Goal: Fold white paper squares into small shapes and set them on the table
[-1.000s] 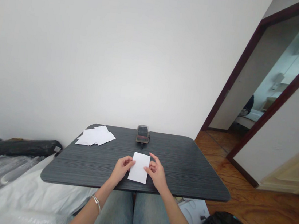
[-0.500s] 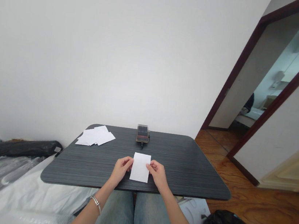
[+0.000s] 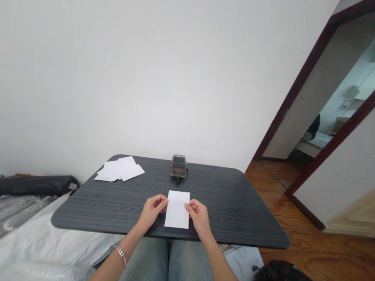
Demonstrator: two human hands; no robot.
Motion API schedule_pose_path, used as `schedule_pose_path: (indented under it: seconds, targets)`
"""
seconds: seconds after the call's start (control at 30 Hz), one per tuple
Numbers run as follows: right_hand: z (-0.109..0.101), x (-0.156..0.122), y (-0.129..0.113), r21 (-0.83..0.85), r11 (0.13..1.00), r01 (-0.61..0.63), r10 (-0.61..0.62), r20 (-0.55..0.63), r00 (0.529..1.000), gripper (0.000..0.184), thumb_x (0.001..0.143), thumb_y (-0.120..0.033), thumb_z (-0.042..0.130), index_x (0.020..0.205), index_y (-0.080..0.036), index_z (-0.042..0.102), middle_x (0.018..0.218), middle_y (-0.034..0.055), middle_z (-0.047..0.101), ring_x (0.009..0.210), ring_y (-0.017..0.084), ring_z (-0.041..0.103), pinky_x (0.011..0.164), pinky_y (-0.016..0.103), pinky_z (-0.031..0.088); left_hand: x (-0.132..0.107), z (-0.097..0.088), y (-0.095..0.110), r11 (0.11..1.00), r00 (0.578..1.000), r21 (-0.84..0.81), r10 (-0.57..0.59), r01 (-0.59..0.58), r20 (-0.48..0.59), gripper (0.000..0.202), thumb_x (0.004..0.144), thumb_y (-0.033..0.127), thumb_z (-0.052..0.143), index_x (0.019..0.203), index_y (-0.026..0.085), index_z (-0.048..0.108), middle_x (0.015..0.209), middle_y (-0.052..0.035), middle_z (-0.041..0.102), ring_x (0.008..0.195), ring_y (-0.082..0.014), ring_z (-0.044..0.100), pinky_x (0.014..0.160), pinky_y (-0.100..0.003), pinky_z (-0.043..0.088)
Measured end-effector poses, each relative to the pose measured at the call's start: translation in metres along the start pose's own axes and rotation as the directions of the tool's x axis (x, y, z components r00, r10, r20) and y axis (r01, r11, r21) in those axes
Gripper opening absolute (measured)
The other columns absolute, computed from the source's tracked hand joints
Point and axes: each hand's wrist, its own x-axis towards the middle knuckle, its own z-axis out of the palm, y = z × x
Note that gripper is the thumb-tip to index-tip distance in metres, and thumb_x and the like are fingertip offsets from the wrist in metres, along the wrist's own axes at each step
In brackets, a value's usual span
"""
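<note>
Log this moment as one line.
left grip: pinching white sheet, left edge | right grip: pinching right edge | paper pile: on table, far left | dark device: beyond sheet

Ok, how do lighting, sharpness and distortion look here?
Head view: soft light on the plain white wall; small dark boxy device pixelated; rectangular white paper sheet bright, with little detail; dark-red wooden door frame slanted, probably wide-angle distortion.

Underside of white sheet hidden — device screen pixelated, unreadable
</note>
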Motion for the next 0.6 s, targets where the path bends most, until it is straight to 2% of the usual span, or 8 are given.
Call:
schedule_pose_path:
  seconds: [0.27,0.6]
  targets:
    - [-0.0015,-0.002,-0.0014,0.031,0.999,0.021,-0.019,-0.046,0.999,0.029,0.069,-0.043,0.058,0.062,-0.017,0.048,0.05,-0.0037,0.052,0.041,0.009,0.042,0.04,0.02,0.029,-0.0004,-0.0004,0.0011,0.998,0.999,-0.065,-0.005,0.002,-0.047,0.025,0.075,0.037,0.051,0.072,0.013,0.058,0.06,-0.0001,0.055,0.051,-0.0091,0.046,0.049,-0.02,0.035]
    - [-0.0013,-0.0035,-0.0045,0.028,0.999,0.019,-0.019,-0.007,1.0,0.025,0.071,-0.039,0.058,0.063,-0.017,0.051,0.051,-0.0033,0.053,0.042,0.009,0.042,0.041,0.02,0.029,-0.0029,0.0026,0.0077,0.998,1.0,-0.065,0.002,-0.001,0.017,0.02,0.071,0.033,0.057,0.064,0.014,0.055,0.054,0.0037,0.049,0.05,-0.0087,0.044,0.05,-0.02,0.035]
